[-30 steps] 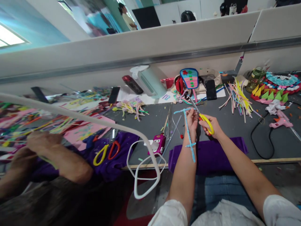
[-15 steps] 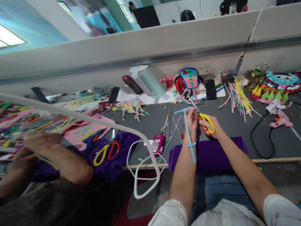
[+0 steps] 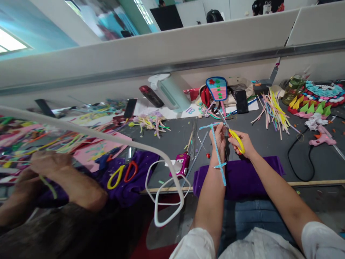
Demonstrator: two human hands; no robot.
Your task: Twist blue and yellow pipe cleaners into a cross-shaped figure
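Note:
My left hand [image 3: 219,136] is closed on one end of a light-blue pipe cleaner piece [image 3: 215,145], a long stem with a crossbar near each end. Its stem hangs back over my left wrist. A thin wire loops beside that hand, and a small red bead [image 3: 208,155] lies at its left. In my right hand [image 3: 240,143] are scissors [image 3: 238,141] with yellow and red handles, their blades pointing up and left, just beyond my left fingertips. Below both hands a folded purple cloth [image 3: 252,176] lies on the table's front edge.
To the left, a co-worker's hands [image 3: 51,163] work near other scissors [image 3: 122,176] on purple cloth. A white tube frame [image 3: 169,162] juts between us. A pink glue gun [image 3: 322,136] with black cord sits right. Pipe cleaner bundles [image 3: 275,108], a phone [image 3: 241,101] and a pitcher [image 3: 171,93] stand behind.
The scissors have turned slightly in my right hand, their handles now closer together. My left hand and the blue piece have barely moved. The co-worker's hands shifted a little.

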